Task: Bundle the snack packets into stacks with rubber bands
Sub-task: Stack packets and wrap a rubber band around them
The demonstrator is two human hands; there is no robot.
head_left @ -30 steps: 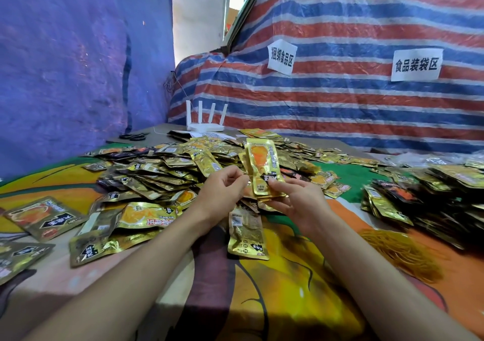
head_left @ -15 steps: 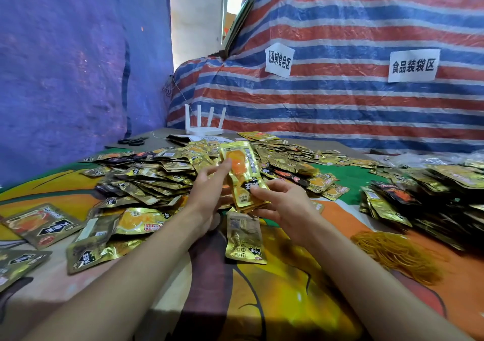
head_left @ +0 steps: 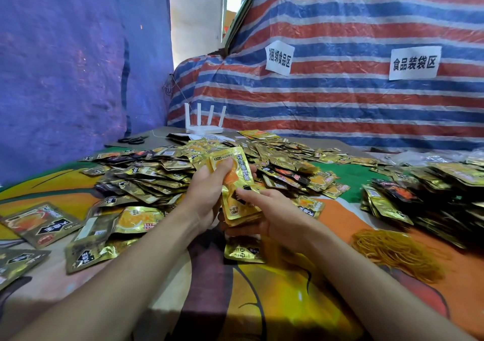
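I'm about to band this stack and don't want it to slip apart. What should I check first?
1. Stack gripped by left hand and right hand: ok.
2. Packet ends lined up: not ok, lower ends look staggered.
3. Rubber bands near: ok, heaped beside the right forearm.
4. Hand free for a band: not ok, both hold the stack.
5. Packet count: cannot tell.

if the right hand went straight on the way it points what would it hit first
The right hand would likely meet the left hand, just beyond the stack of gold foil snack packets both hold; depth is unclear.
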